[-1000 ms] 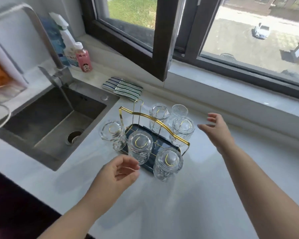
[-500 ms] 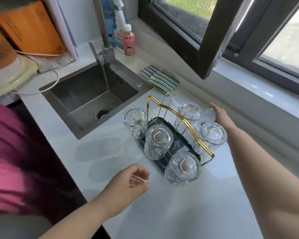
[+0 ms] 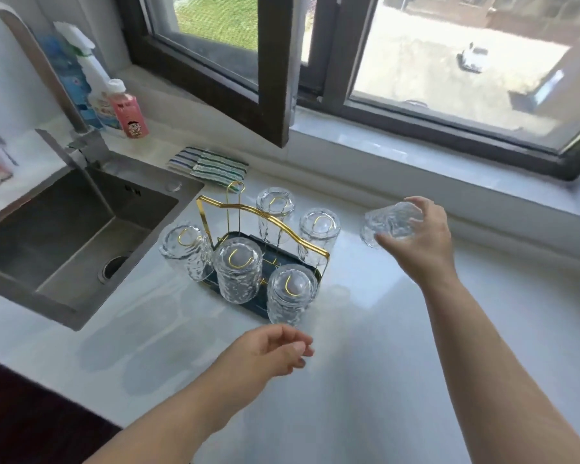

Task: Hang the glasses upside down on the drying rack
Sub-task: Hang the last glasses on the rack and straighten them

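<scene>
A gold wire drying rack with a dark tray stands on the white counter beside the sink. Several clear textured glasses hang upside down on its pegs, among them one at the front and one at the left. One tall peg at the back left is bare. My right hand is to the right of the rack, shut on a clear glass that lies tilted on its side above the counter. My left hand hovers in front of the rack, fingers loosely curled, holding nothing.
A steel sink with a tap lies left of the rack. Striped cloths sit behind it, and a pink bottle and a spray bottle stand in the corner. An inward-opened window frame overhangs the counter's back.
My right hand reached behind the rack, took the loose glass and carried it out to the right. My left hand stayed in front of the rack. The camera swung.
</scene>
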`<state>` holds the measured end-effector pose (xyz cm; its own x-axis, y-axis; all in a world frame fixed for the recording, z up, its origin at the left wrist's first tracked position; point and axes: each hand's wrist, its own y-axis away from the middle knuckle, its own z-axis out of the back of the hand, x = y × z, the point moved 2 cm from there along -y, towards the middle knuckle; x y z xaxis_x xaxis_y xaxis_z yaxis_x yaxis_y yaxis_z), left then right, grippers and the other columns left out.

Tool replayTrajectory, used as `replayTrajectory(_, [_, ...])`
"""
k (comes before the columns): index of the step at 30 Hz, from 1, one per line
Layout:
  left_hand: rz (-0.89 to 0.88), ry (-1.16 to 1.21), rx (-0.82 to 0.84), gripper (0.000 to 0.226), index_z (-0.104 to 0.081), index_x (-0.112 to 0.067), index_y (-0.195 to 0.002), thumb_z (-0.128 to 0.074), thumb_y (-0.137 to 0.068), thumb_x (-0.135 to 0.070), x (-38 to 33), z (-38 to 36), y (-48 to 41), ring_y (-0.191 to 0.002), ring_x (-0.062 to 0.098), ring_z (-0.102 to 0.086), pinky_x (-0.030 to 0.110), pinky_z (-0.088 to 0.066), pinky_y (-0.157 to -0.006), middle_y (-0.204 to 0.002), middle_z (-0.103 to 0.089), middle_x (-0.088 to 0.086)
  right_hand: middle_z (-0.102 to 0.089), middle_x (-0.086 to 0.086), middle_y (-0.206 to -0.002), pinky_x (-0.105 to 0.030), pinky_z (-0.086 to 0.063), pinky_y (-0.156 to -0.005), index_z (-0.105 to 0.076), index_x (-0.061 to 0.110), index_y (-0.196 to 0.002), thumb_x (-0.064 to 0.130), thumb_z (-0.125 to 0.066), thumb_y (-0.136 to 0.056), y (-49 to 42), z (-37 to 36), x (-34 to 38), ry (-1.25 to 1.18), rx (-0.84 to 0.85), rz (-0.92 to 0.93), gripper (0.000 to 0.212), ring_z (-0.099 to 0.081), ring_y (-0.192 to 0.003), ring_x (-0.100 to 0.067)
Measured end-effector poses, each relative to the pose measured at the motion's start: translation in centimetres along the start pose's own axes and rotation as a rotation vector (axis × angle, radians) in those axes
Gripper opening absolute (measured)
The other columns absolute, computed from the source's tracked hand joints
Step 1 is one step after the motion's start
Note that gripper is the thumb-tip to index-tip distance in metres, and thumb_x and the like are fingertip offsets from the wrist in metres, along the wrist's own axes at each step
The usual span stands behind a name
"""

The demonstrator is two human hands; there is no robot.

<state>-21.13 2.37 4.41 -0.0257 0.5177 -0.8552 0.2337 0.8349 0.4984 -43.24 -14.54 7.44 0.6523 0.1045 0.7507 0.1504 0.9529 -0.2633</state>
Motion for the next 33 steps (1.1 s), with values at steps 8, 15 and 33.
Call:
replayTrajectory(8, [0.027, 0.529, 0.334, 0.091, -0.049, -0.007, -0.124, -0.079, -0.052, -0.053, -6.1, -1.8, 1.8, -0.111, 0.03, -0.061, 0.037, -0.056, -0.086, -0.122, -0.063, 0.015, -0.057, 0.021, -0.105, -0.013, -0.052, -0.075, -0.045, 0.036, -0.103, 0.022, -0.083, -0.054, 13.4, 4.1, 10.5, -0.545, -0.011, 0.027, 0.063, -0.057, -0.107, -0.004])
replayTrajectory(15, [-0.102, 0.521, 0.315, 0.076, -0.056, -0.012, -0.122, -0.081, -0.057, -0.042, -7.8, 3.3, 3.4, -0.123, 0.031, -0.05, 0.044, -0.039, -0.108, -0.131, -0.056, 0.015, -0.043, 0.005, -0.131, -0.034, -0.042, -0.104, -0.038, 0.026, -0.123, 0.011, -0.08, -0.064, 17.5, -1.4, 14.2, -0.447, 0.116, 0.253, 0.074, -0.042, -0.129, -0.02])
replayTrajectory(33, [-0.471, -0.542, -0.241, 0.066, -0.046, -0.027, -0.102, -0.087, -0.052, -0.014, -18.3, 18.7, -11.2, -0.09, 0.01, -0.058, 0.024, -0.046, -0.067, -0.094, -0.058, -0.008, -0.057, 0.008, -0.105, -0.024, -0.055, -0.08, -0.047, 0.036, -0.103, 0.002, -0.073, -0.066, 20.8, -8.0, 13.8, -0.391, 0.27, -0.39, 0.057, -0.061, -0.08, -0.002])
